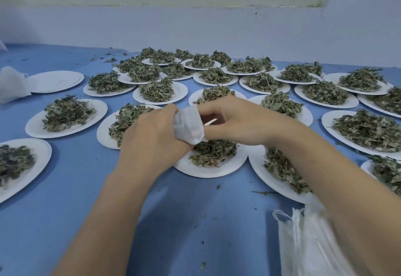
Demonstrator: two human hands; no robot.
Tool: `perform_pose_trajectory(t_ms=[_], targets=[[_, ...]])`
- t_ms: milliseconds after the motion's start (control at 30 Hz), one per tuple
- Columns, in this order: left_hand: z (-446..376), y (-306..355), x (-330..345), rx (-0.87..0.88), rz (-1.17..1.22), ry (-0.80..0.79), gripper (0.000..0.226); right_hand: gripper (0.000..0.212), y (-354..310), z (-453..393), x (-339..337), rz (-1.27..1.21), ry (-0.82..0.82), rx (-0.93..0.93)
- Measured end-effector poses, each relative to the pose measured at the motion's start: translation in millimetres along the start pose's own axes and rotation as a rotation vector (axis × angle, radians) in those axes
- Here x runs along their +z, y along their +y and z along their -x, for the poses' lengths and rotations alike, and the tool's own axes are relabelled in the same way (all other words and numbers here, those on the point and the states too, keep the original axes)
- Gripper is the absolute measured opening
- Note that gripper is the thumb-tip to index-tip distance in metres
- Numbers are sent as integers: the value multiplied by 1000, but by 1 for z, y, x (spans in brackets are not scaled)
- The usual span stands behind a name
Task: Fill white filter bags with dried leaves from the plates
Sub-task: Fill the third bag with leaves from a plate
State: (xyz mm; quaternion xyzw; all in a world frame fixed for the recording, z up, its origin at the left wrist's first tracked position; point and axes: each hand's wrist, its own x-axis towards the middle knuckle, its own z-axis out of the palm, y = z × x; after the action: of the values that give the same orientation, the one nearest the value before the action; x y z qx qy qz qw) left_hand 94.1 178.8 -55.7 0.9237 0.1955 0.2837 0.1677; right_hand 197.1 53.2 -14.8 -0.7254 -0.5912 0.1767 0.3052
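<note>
I see left hand (149,132) and right hand (230,119) both pinching 1 filter bag (188,127) | bag looks unfilled | nearly every plate (65,128) still heaped on tabletop (195,221).

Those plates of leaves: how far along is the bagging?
Done: a stack of bare plates sits far left beside a white bag; whether it is filled is unclear. In hand: both hands, left and right, grip one filter bag. Left: many plates still heaped with dried leaves.
</note>
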Motion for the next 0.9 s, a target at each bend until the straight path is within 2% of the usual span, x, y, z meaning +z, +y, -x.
perform_pose_trajectory(t_ms=[67, 167, 267, 367, 467, 533, 600, 667, 700, 733, 800, 867, 900], targets=[[0, 0, 0, -11, -2, -2, 39, 27, 1, 2, -3, -99, 5, 25], [1, 1, 0, -21, -24, 21, 33, 20, 3, 0, 1, -197, 240, 36], [1, 4, 2, -2, -26, 64, 32, 29, 2, -6, 14, -95, 438, 21], [3, 8, 4, 23, -1, 81, 33, 29, -1, -10, 22, -35, 464, 33], [3, 8, 3, 27, -21, 97, 37, 32, -1, -9, 20, -48, 308, 23], [2, 5, 1, 15, -47, 111, 38, 28, 0, -5, 14, -165, 269, 5], [1, 3, -1, -10, -67, 134, 37, 17, 4, -2, 7, -352, 403, -23], [1, 2, -2, -36, -87, 148, 34, 14, 12, -1, 2, -384, 563, 14], [1, 2, -2, -45, -92, 148, 32, 16, 15, -1, 2, -372, 584, 78], [1, 2, -2, -51, -93, 144, 30, 20, 18, -2, 2, -375, 540, 158], [0, 2, -2, -51, -98, 133, 31, 24, 18, -3, 5, -494, 324, 288], [0, 1, -2, -57, -103, 141, 33, 24, 15, -3, 7, -640, 187, 304], [0, 1, -2, -61, -107, 143, 34, 22, 14, -3, 7, -659, 196, 284]])
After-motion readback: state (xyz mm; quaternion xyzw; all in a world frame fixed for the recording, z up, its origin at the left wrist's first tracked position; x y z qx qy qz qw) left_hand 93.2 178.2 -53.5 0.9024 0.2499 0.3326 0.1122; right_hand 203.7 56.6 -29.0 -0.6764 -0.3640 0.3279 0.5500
